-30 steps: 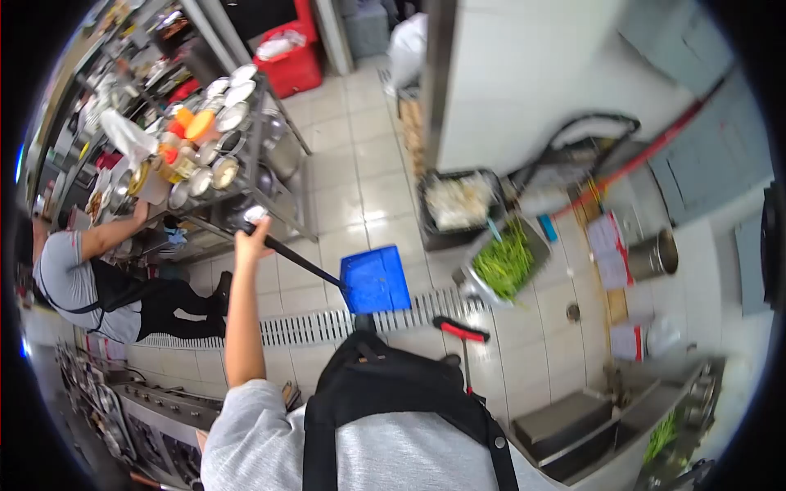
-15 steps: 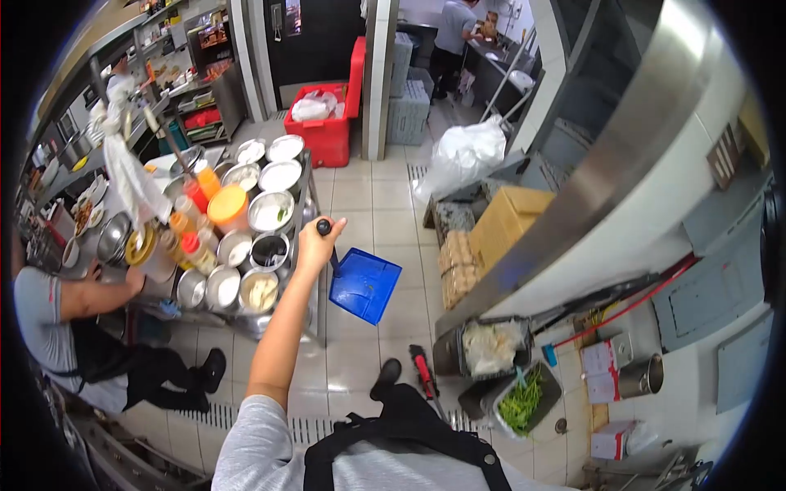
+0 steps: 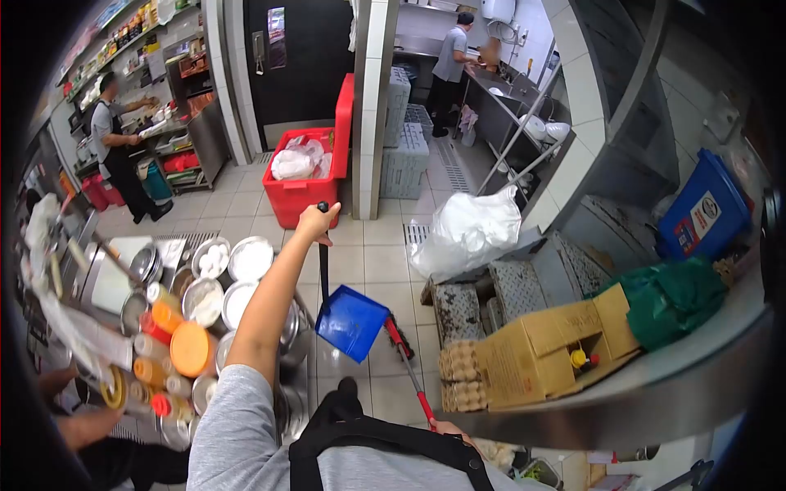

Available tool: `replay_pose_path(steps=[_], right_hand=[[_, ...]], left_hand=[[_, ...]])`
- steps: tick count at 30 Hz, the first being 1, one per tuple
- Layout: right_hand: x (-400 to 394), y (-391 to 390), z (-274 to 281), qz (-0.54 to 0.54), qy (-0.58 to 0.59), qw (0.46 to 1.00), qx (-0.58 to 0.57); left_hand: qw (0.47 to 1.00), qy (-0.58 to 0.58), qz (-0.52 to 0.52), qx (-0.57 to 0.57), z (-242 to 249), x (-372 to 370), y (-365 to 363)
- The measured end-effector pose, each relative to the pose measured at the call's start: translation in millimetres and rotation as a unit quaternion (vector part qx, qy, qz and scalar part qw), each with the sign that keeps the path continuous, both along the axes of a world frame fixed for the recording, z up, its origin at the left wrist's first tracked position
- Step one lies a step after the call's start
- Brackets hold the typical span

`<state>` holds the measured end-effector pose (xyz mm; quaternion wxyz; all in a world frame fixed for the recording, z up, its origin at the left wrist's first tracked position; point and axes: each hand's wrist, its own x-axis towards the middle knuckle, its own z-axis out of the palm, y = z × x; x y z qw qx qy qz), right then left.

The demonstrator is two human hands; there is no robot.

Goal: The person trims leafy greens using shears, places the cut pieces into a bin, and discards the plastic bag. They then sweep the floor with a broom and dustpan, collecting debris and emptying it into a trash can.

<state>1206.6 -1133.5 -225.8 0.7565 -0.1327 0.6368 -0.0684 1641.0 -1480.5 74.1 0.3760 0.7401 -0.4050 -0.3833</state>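
Note:
At the end of my outstretched arm, my left hand is closed around the top of a long black handle. It belongs to a blue dustpan, whose pan hangs low over the tiled floor. My right hand, partly hidden by the black apron strap, grips the red-ended pole of a broom. The broom's red and dark head lies close to the dustpan's right edge.
To my left a work table bears bowls, an orange-lidded tub and sauce bottles. Ahead stands an open red cooler. On the right are a white plastic bag, metal steps, a cardboard box and egg trays. Several people work around.
I have moved forward past the table, carrying the dustpan along. The broom now reaches out beside the dustpan, and my right hand has come into view on its pole.

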Motion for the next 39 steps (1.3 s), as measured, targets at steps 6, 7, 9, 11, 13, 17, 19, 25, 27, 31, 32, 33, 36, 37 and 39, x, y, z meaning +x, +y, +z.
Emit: replay_pose_path(steps=[6,7,9,11,13,17,19,25,27,31,32,33,36,37,39], right_hand=[[70,-154,10,-0.071,-0.030,0.997,-0.031],[72,-175,9,-0.075,-0.029,0.996,-0.030],[78,-214,34,-0.039,-0.009,0.999,-0.034],[79,-238,62,-0.070,-0.012,0.997,-0.029],[77,-268,67,-0.096,-0.014,0.995,-0.029],[70,-339,38,-0.136,-0.017,0.989,-0.060],[36,-385,7,-0.050,-0.185,0.981,-0.007],[44,-453,-68,0.336,0.226,0.885,-0.230],[43,-488,-58,0.324,0.206,0.898,-0.215],[51,-564,-31,0.293,0.191,0.911,-0.217],[57,-583,-25,0.284,0.188,0.914,-0.221],[63,-602,-20,0.275,0.187,0.915,-0.227],[89,-654,3,0.248,0.189,0.916,-0.252],[98,-674,13,0.235,0.194,0.916,-0.260],[118,-711,42,0.109,0.157,0.964,-0.187]], left_hand=[[0.992,0.108,-0.066,-0.008,-32,24,-132],[0.987,0.135,-0.079,-0.026,-33,27,-149],[0.969,0.200,-0.142,-0.028,-12,39,-156],[0.901,0.313,-0.295,-0.054,-13,66,-148],[0.801,0.488,-0.325,0.120,16,85,-129],[0.951,0.244,-0.092,0.168,-102,55,-228],[0.978,0.118,-0.085,0.152,-158,33,-281],[0.980,-0.031,-0.154,0.124,-225,9,-354],[0.984,-0.044,-0.146,0.097,-234,6,-378],[0.962,-0.138,-0.211,-0.104,-253,-11,-445],[0.964,-0.128,-0.209,-0.103,-243,-20,-470],[0.965,-0.121,-0.209,-0.100,-237,-25,-496],[0.944,-0.158,-0.245,-0.152,-248,-44,-595],[0.941,-0.172,-0.260,-0.134,-251,-53,-628],[0.930,-0.176,-0.280,-0.161,-254,-76,-684]])
